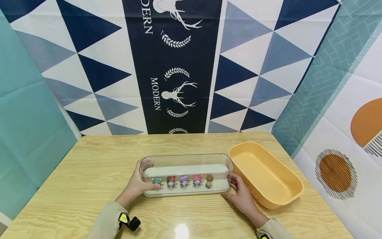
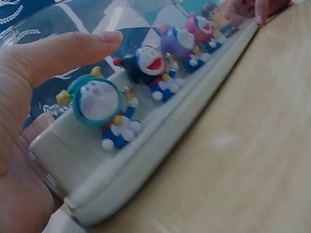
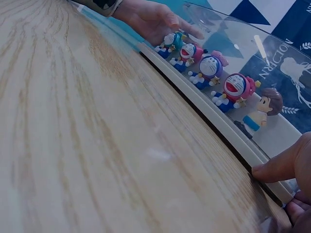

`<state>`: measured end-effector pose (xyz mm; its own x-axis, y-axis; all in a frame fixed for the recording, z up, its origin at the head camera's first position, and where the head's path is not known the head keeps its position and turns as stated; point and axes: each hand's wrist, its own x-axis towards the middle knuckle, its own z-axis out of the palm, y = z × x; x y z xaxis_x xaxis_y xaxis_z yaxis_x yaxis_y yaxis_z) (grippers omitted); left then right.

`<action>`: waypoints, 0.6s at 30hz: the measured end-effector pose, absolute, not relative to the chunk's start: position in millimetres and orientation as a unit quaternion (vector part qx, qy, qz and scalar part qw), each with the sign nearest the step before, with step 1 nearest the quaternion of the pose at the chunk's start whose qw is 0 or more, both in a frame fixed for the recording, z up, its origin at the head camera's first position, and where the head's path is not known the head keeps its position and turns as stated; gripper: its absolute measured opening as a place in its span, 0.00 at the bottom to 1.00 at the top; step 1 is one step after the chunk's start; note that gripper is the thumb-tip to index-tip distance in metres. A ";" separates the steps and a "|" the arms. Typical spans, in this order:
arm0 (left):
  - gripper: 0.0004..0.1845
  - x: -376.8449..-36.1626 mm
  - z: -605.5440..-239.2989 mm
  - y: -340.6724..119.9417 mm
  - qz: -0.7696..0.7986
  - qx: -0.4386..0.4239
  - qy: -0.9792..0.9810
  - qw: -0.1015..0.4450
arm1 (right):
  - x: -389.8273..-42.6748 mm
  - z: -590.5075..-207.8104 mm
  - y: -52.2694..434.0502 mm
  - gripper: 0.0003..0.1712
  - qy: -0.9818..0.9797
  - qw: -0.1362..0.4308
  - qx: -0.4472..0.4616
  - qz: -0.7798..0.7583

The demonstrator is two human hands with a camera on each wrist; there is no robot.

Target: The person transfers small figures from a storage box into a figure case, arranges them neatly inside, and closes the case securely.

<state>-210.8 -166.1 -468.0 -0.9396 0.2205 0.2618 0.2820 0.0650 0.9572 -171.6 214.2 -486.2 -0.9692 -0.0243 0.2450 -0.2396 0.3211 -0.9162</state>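
A long clear display case with a white base [image 1: 191, 194] lies across the table before me. Inside, several small figurines stand in a row: one in a teal hood [image 2: 99, 102], one with a dark and red hood [image 2: 146, 63], one purple [image 3: 210, 66], one pink [image 3: 236, 86], and a brown-haired figure [image 3: 260, 114] at the right end. My left hand [image 1: 138, 186] grips the left end, its thumb stretched across the front of the clear wall. My right hand [image 1: 241, 196] holds the right end, thumb at the base's lower front edge and fingers round the corner.
A yellow plastic basin [image 1: 264, 172] stands at the right, close beside the case's right end and my right hand. The wooden table [image 1: 98, 166] meets a patterned cloth wall [image 1: 179, 66] at the back, with more hangings at both sides.
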 end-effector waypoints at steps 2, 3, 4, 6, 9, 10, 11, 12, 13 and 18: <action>0.59 -209.1 -470.6 -166.0 -0.661 -0.174 -0.730 0.028 | -171.7 -486.3 214.5 0.42 -0.808 0.090 0.078 0.578; 0.59 -208.4 -471.5 -166.0 -0.661 -0.175 -0.729 0.030 | -171.9 -486.3 214.6 0.42 -0.807 0.088 0.076 0.578; 0.58 -208.2 -472.2 -165.7 -0.662 -0.181 -0.727 0.033 | -171.9 -486.1 214.9 0.42 -0.807 0.087 0.075 0.579; 0.57 -208.1 -473.1 -165.2 -0.663 -0.194 -0.721 0.042 | -172.1 -485.7 215.3 0.42 -0.806 0.085 0.074 0.580; 0.56 -208.5 -473.7 -165.0 -0.664 -0.205 -0.718 0.049 | -172.2 -485.3 215.3 0.42 -0.805 0.085 0.074 0.583; 0.56 -208.5 -473.9 -165.1 -0.663 -0.206 -0.718 0.050 | -172.1 -485.3 215.3 0.42 -0.805 0.086 0.074 0.582; 0.56 -208.7 -474.2 -165.2 -0.664 -0.207 -0.717 0.050 | -172.1 -485.3 215.2 0.42 -0.805 0.087 0.075 0.582; 0.56 -208.7 -474.2 -165.1 -0.665 -0.206 -0.716 0.048 | -172.0 -485.4 215.2 0.42 -0.806 0.088 0.075 0.581; 0.56 -208.9 -474.6 -165.2 -0.664 -0.206 -0.717 0.049 | -171.9 -485.6 215.1 0.42 -0.806 0.088 0.075 0.581; 0.56 -209.2 -476.0 -165.5 -0.665 -0.198 -0.719 0.046 | -171.9 -486.3 214.7 0.42 -0.806 0.086 0.074 0.580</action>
<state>-209.2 -165.5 -476.0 -0.9171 0.2236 0.3301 0.3467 0.0383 0.9372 -171.9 214.7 -486.3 -0.9742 -0.0192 0.2247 -0.2192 0.3152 -0.9234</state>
